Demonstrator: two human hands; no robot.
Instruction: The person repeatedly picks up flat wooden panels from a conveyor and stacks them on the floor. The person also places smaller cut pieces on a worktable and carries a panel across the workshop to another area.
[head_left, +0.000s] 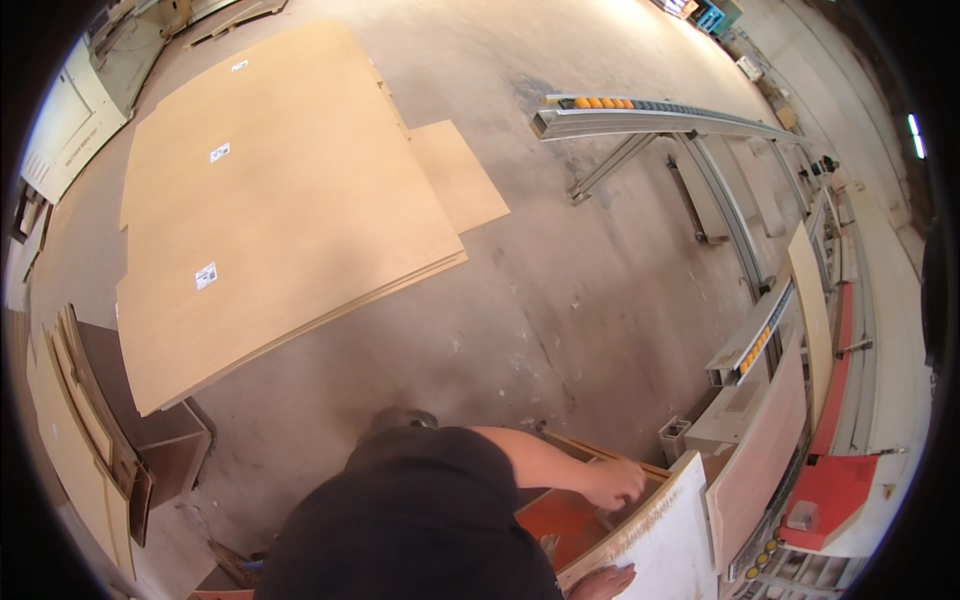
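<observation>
My left hand [615, 485] reaches out at the lower right, its fingers curled closed above a red-brown surface [562, 522] framed by wooden edges. What it holds, if anything, I cannot make out. Close to it stands a white panel [660, 545] with a rough, chipped brown edge. At the bottom of the view my right hand [602, 582] rests on that panel with its fingers stretched out, partly cut off by the picture's lower border. My black-sleeved upper body covers the lower middle.
A stack of large tan boards [300, 190] lies at the left. More panels [85, 430] lean at the far left. A metal roller rail [660, 118] stands at the upper right. Wooden boards [765, 460] stand along a machine with a red part [835, 495] on the right.
</observation>
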